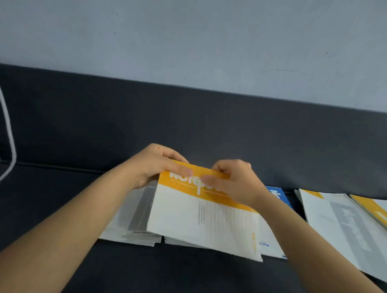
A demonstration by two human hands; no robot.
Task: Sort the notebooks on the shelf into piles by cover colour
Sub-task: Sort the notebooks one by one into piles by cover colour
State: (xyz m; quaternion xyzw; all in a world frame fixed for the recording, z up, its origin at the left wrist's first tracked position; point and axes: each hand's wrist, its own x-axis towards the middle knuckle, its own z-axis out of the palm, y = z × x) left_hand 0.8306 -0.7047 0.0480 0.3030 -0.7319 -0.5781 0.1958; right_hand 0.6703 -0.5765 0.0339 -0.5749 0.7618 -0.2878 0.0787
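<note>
Head view: yellow notebook, dark surface, pale wall

Bare L hand & R hand; forearms bare to frame edge.

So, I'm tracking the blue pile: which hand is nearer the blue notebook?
Right. The right hand, gripping the yellow notebook, sits just left of the blue notebook; the left hand holds the same notebook farther left.
</note>
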